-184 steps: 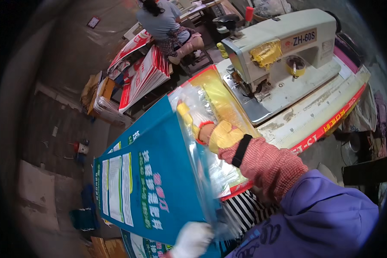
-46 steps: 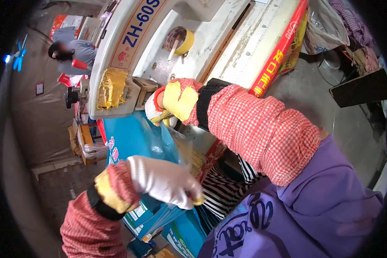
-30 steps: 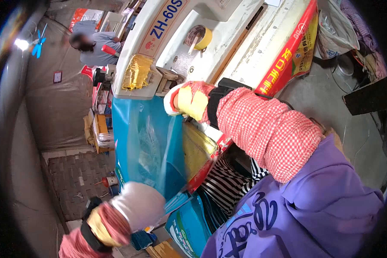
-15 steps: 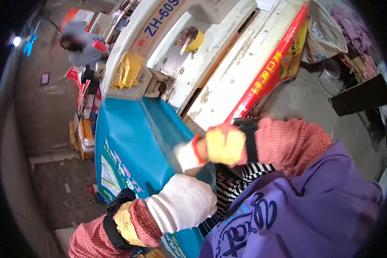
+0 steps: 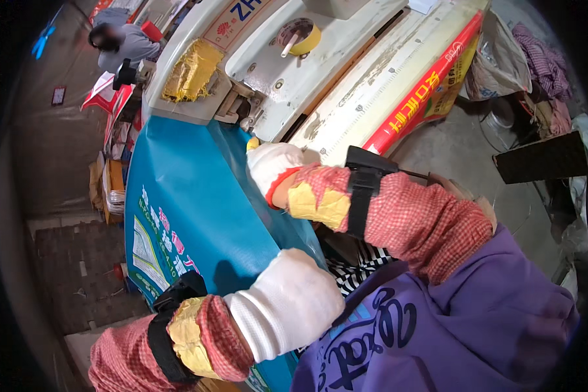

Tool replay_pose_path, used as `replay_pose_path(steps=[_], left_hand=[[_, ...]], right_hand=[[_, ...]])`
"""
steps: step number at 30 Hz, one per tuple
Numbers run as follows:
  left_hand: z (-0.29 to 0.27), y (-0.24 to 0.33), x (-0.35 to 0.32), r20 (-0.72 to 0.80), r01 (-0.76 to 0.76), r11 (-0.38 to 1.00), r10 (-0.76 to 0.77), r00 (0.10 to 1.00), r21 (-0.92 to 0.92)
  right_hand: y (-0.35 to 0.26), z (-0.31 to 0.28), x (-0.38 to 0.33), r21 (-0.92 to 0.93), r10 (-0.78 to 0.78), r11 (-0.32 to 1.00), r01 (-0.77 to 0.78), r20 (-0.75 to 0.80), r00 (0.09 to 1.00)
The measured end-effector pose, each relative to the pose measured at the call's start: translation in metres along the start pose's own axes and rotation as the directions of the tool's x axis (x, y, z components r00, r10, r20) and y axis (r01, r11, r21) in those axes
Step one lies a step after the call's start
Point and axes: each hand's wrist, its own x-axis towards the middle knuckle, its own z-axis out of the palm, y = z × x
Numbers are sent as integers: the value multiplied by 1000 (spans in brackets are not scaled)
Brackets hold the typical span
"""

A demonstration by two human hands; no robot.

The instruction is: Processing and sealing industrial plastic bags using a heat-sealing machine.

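Note:
A large glossy blue printed sack (image 5: 183, 170) runs from under a pale machine head (image 5: 183, 108) down toward my body. My left hand (image 5: 291, 300), in a white knit glove, is closed at the sack's near edge; its fingertips are tucked out of sight. Farther along the same edge, just below the machine's metal foot (image 5: 242, 108), is my right hand (image 5: 274, 163), also gloved. Its fingers are bent in on the sack's edge, and one yellow fingertip shows. The sack lies folded between both hands and the machine.
A roll of yellow tape (image 5: 304, 40) sits in the machine's recess. A long pale worktop (image 5: 379, 81) with a red and yellow sheet (image 5: 431, 88) along it stands to the right. Beyond it are a white plastic bag (image 5: 500, 59) and a dark board (image 5: 539, 157). Another person (image 5: 121, 42) is at far left.
My right hand has moved away from my left hand, forward along the sack's edge to the machine foot. My left hand stays closed near my body. The whole view has shifted slightly.

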Motion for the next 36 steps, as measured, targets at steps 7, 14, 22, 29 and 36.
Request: replay_pose_path(steps=[7,14,22,29,36], left_hand=[[-40,-72,-38,329,467,863,-505,798,190],[-17,-9,-38,492,279,922,-380,783,268],[-49,-49,6,406,423,894,-446,798,149],[-38,-15,-19,601,213,908,-401,691,361],[-20,-41,16,298,435,900,-411,861,-15]], right_hand=[[-11,0,6,57,42,998,-41,-29,999],[-19,-20,8,-184,-52,976,115,313,948],[-29,52,101,-42,-168,984,174,122,978],[-21,61,95,174,-123,982,71,311,942],[-37,26,58,-81,194,978,-194,-15,981]])
